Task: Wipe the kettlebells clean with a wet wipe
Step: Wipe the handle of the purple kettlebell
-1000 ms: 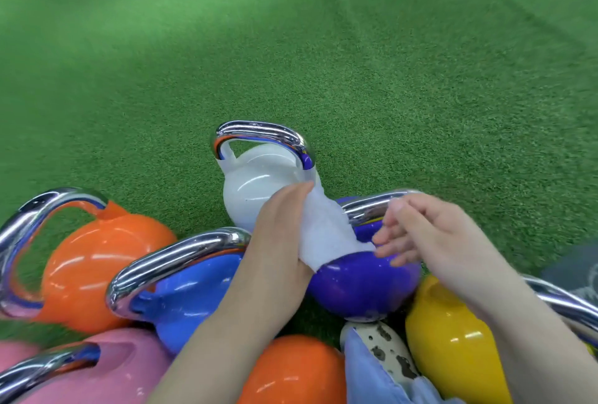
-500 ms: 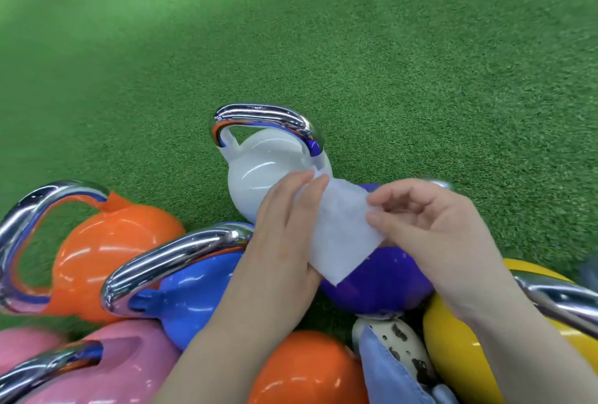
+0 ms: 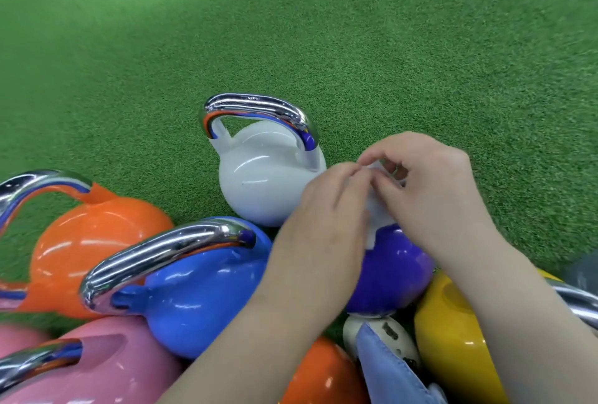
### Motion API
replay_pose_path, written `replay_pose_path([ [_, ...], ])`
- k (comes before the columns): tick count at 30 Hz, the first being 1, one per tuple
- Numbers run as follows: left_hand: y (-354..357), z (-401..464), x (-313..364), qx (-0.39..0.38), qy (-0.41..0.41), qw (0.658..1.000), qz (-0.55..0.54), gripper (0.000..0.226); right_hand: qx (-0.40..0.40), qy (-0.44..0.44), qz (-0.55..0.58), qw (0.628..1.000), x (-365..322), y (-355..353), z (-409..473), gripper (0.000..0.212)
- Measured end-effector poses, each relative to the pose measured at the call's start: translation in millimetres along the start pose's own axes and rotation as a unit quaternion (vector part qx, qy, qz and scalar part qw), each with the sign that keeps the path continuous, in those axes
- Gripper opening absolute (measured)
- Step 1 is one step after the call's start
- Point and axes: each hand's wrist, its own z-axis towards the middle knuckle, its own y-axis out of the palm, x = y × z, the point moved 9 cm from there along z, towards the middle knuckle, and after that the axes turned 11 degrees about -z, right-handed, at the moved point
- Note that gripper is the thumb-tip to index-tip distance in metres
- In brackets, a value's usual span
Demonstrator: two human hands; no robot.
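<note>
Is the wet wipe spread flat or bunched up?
Bunched: the wet wipe shows only between left hand and right hand, both pinching it.

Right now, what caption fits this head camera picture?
Both hands, left hand and right hand, pinch a wet wipe above the purple kettlebell.

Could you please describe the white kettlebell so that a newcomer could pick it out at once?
On the green turf, find the cluster of coloured kettlebells. The white kettlebell stands upright at its far edge, behind the blue kettlebell. It is the only white one.
</note>
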Motion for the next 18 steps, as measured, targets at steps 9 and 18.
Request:
replay_pose_path([
  [9, 42.3, 36.5, -5.7, -0.112, -0.058, 0.979, 0.16, 0.034, 0.064, 0.006, -0.027, 0.998, 10.0, -8.4, -14.5, 0.029],
  [18, 31.1, 20.5, -40.7, -0.039, -0.105, 0.993, -0.045, 0.018, -0.012, -0.049, -0.059, 0.997, -0.1, 4.6, -27.9, 0.027],
])
